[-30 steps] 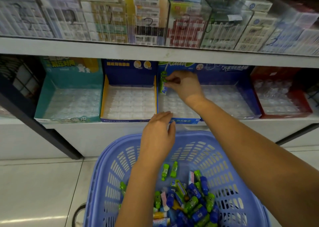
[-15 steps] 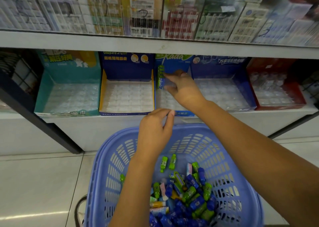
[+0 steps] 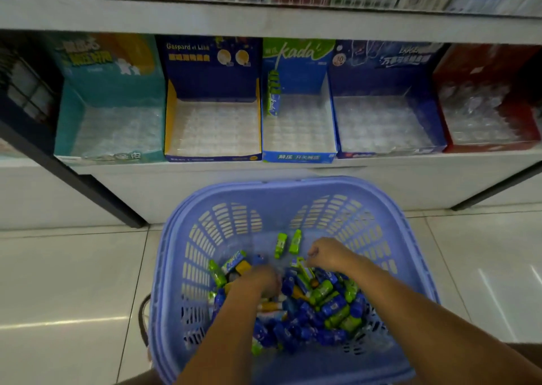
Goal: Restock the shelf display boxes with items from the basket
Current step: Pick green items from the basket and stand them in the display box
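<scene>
- Step in hand: picking stock from the lavender basket [image 3: 410, 238]. We judge the restocking barely begun.
- Left hand [image 3: 261, 282]: sunk in the pile of small packs [image 3: 322, 302] and blurred, so we cannot tell its grasp.
- Right hand [image 3: 327, 255]: fingers curled over the pile. We cannot tell if it holds anything.
- Display boxes: we count five. The Kada box [image 3: 299, 156] holds one upright green-and-blue pack [image 3: 274, 97].
- Next move: a firm pinch on one pack, matched to its box.

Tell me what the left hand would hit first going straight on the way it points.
The heap of blue and green packs in the basket, right beneath the left hand; blur hides whether it already touches them.
</scene>
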{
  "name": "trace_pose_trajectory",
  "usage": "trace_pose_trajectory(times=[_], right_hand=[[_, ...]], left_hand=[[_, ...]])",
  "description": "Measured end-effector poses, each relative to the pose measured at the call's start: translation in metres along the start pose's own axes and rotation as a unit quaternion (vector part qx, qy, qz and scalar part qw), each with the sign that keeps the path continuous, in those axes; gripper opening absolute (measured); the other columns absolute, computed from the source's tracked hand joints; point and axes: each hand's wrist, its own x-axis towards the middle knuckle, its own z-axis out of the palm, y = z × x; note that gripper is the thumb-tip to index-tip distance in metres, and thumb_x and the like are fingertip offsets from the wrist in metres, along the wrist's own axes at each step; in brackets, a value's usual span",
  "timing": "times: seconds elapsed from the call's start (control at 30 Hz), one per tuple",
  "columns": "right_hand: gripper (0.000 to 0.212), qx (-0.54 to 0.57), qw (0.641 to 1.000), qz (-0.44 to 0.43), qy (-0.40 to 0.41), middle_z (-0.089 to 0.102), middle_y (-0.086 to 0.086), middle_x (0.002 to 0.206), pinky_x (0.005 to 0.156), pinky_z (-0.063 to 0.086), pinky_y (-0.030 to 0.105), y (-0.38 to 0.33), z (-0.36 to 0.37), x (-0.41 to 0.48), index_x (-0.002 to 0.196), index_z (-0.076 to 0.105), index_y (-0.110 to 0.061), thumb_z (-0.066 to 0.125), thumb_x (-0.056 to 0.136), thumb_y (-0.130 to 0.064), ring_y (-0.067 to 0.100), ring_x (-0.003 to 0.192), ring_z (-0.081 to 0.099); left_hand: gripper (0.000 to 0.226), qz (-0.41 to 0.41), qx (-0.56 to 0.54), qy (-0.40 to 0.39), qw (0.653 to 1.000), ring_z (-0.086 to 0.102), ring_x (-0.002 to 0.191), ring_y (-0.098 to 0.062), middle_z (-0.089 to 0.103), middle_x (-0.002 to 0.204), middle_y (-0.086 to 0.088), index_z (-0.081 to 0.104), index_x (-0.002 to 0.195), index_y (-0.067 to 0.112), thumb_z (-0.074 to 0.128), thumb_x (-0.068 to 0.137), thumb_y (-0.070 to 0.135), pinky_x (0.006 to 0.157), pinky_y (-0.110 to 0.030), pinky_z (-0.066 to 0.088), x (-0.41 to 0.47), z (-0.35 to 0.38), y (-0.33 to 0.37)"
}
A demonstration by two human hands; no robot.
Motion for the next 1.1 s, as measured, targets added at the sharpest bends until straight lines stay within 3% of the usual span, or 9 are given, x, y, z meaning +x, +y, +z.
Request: trace_pose_trajectory(times=[0.1,0.17,0.27,0.37,0.5,0.63,0.73,0.83,1.1], right_hand=[[0.038,-0.043,0.999,0.007,0.024,0.062,0.011,0.077,0.087,0.044,0.034,-0.001,0.028,0.013,0.083,0.067,-0.007,0.055,0.090,-0.042,0.032,0.097,0.061],[0.042,-0.055,0.997,0.013,0.044,0.067,0.019,0.099,0.096,0.042,0.037,-0.001,0.044,0.019,0.097,0.065,-0.003,0.048,0.094,-0.041,0.034,0.104,0.059],[0.032,-0.006,0.999,0.039,0.032,0.065,0.020,0.099,0.077,0.047,0.033,-0.001,0.047,0.022,0.085,0.061,-0.008,0.049,0.094,-0.036,0.033,0.098,0.060],[0.027,0.113,0.993,0.024,0.026,0.053,0.013,0.076,0.061,0.036,0.028,-0.004,0.024,0.024,0.064,0.047,-0.013,0.052,0.090,-0.018,0.023,0.081,0.052],[0.019,0.330,0.944,-0.003,-0.019,0.056,0.009,0.071,0.049,0.045,0.021,-0.011,-0.003,0.009,0.078,0.050,-0.016,0.047,0.096,-0.013,0.010,0.046,0.056],[0.015,0.332,0.942,-0.041,0.012,0.066,0.017,0.077,0.051,0.047,0.022,-0.008,-0.009,-0.010,0.100,0.056,-0.004,0.053,0.096,-0.018,0.013,0.048,0.059],[0.027,0.326,0.944,-0.037,-0.017,0.069,0.020,0.084,0.065,0.049,0.034,-0.002,-0.005,-0.020,0.115,0.054,-0.006,0.057,0.094,-0.023,0.023,0.064,0.062],[0.034,0.330,0.943,-0.036,-0.011,0.063,0.009,0.065,0.054,0.045,0.023,-0.004,-0.005,-0.023,0.121,0.056,-0.005,0.059,0.093,-0.023,0.015,0.055,0.058],[0.025,0.448,0.883,-0.138,0.028,0.066,-0.004,0.061,0.051,0.048,0.014,-0.002,-0.028,-0.053,0.112,0.063,-0.005,0.064,0.087,-0.008,0.002,0.050,0.059]], left_hand=[[0.017,-0.004,-0.028,0.028,0.999,0.040,0.060,-0.020,0.044,0.071,-0.007,0.058,0.080,0.011,0.048,0.093,0.005,0.067,-0.037,0.038,0.002,-0.007,-0.007],[0.018,-0.019,-0.031,0.050,0.998,0.056,0.078,-0.029,0.059,0.089,-0.015,0.066,0.101,0.003,0.053,0.088,0.001,0.076,-0.041,0.046,0.007,-0.010,-0.016],[0.010,-0.042,-0.026,0.060,0.997,0.059,0.085,-0.030,0.059,0.088,-0.016,0.064,0.087,0.004,0.054,0.089,0.007,0.077,-0.039,0.045,0.008,-0.015,-0.030],[0.022,-0.102,-0.002,0.039,0.994,0.058,0.111,-0.032,0.061,0.100,-0.018,0.061,0.112,0.002,0.053,0.092,0.009,0.082,-0.038,0.047,0.008,-0.025,-0.045],[0.004,-0.127,0.020,-0.003,0.992,0.058,0.075,-0.025,0.056,0.086,-0.012,0.061,0.089,0.008,0.062,0.086,0.007,0.063,-0.033,0.043,0.002,-0.033,-0.066],[0.047,-0.101,0.075,-0.078,0.989,0.059,0.110,-0.032,0.059,0.122,-0.010,0.060,0.121,0.000,0.074,0.081,0.021,0.087,-0.039,0.049,-0.006,-0.024,-0.073],[0.052,-0.074,0.110,-0.078,0.988,0.059,0.109,-0.031,0.059,0.125,-0.010,0.058,0.122,0.005,0.077,0.078,0.022,0.091,-0.039,0.051,-0.010,-0.007,-0.063],[0.057,-0.042,0.116,-0.037,0.992,0.056,0.113,-0.034,0.055,0.128,-0.016,0.051,0.130,0.005,0.075,0.079,0.013,0.093,-0.043,0.049,-0.014,0.002,-0.055],[0.033,0.011,0.082,0.025,0.996,0.042,0.056,-0.021,0.035,0.061,-0.003,0.055,0.070,0.007,0.062,0.090,0.032,0.060,-0.035,0.043,-0.024,0.007,-0.046]])
